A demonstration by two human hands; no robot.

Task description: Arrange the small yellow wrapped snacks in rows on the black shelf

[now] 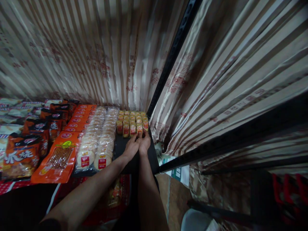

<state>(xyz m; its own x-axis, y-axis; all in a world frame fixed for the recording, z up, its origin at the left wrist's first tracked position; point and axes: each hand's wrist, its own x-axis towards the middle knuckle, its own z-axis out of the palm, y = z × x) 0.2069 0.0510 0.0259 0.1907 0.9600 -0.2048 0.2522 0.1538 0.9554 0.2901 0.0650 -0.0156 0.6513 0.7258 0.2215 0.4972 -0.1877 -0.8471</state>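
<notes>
Several small yellow packets (pixel 132 129) with red labels stand in tight rows at the right end of a black shelf (pixel 124 146). My left hand (pixel 132 147) reaches to the front row, its fingers closed at the lower part of one yellow packet (pixel 139 128). Close beside it, my right hand (pixel 144 143) has its fingers at the right side of that same packet. Both hands nearly touch each other, and the fingertips are partly hidden in dim light. Left of them lie rows of clear-wrapped round white cakes (pixel 103 157) with red labels.
Orange snack packs (pixel 60 154) and black-and-orange bags (pixel 22 155) fill the shelf's left side. A dark metal post (pixel 168 57) rises at the back corner, before striped curtains (pixel 113 54). A dark rail (pixel 216 141) runs at right. Below is a pale bucket (pixel 196 219).
</notes>
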